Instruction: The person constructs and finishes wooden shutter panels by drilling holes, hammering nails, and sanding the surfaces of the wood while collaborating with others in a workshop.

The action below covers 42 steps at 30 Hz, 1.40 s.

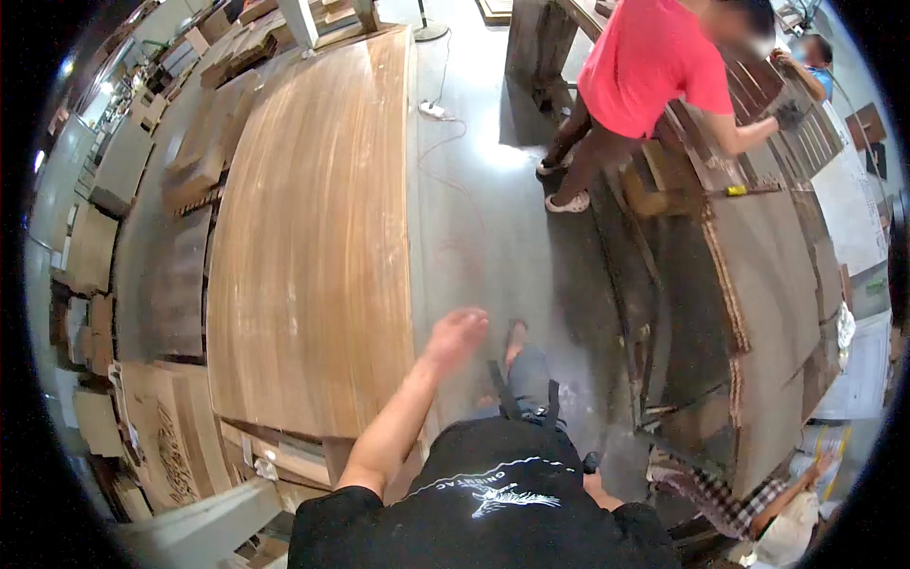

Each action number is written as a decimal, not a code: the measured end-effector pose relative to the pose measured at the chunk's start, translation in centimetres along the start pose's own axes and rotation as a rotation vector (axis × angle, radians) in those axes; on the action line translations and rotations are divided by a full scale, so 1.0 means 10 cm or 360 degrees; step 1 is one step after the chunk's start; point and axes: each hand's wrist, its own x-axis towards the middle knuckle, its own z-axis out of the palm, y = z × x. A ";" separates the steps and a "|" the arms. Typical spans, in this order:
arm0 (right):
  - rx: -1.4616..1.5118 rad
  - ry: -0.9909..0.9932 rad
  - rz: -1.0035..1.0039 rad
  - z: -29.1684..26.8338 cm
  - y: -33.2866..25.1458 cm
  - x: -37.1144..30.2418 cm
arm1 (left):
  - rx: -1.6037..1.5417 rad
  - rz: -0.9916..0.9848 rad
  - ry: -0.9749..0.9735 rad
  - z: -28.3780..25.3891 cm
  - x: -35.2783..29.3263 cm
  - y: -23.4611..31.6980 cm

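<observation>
My left hand [459, 336] is held out ahead of me over the floor, beside the right edge of a large wood-grain panel [313, 237]. It looks empty, its fingers loosely stretched and a little blurred; it does not appear to touch the panel. Low on my right side, part of my right forearm and hand [597, 488] shows past my black shirt. A small dark thing [591, 462] sits at its end, too small to make out, and the fingers are hidden.
Grey floor [460, 199] runs ahead, crossed by a thin cable with a white socket block [433, 110]. On the right stand stacked dark boards [773, 275], with a person in a red shirt [645, 71] bending over them. Another person in checked clothing [725, 503] is at lower right.
</observation>
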 end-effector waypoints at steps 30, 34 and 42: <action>-0.0228 -0.0266 -0.0488 -1.51 -12.82 5.49 | 0.0688 -0.0106 0.0933 -0.48 8.69 5.78; 0.0652 -0.0437 -0.0095 -1.44 -12.86 6.68 | 0.0762 0.0216 0.0833 0.11 9.77 7.33; -0.0040 -0.0164 -0.0320 -1.83 -16.79 6.90 | 0.1852 -0.0194 0.0646 -0.89 11.91 7.78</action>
